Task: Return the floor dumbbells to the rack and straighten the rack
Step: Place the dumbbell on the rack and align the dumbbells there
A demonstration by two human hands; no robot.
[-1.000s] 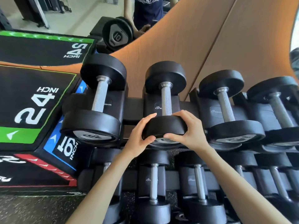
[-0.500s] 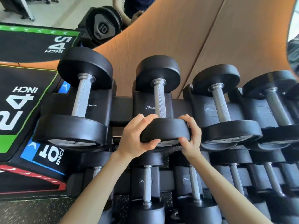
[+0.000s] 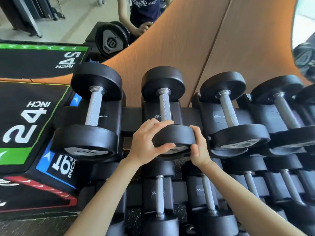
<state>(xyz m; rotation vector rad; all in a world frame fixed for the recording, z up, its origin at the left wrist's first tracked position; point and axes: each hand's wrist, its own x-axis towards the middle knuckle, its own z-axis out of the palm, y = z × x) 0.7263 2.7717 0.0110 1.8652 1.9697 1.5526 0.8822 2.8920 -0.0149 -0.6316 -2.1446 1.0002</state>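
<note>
A black dumbbell (image 3: pixel 164 106) with a knurled steel handle lies in the second saddle of the rack's top row (image 3: pixel 131 116). My left hand (image 3: pixel 147 142) wraps the left side of its near head, thumb under the rim. My right hand (image 3: pixel 199 147) presses the right side of the same head. A larger dumbbell (image 3: pixel 92 111) rests in the saddle to the left, and another dumbbell (image 3: pixel 228 111) lies to the right, with more beyond. A lower row holds several smaller dumbbells (image 3: pixel 160 196).
Stacked plyo boxes (image 3: pixel 25 126) marked 24 and 16 inch stand tight against the rack's left end. A wooden wall panel (image 3: pixel 213 40) backs the rack. A mirror behind reflects a 10-marked dumbbell (image 3: pixel 110 41) and a person. Speckled rubber floor lies below.
Both hands have stayed on the near head of the second dumbbell; the right hand slid from on top of the head down to its right side. The view shifted slightly.
</note>
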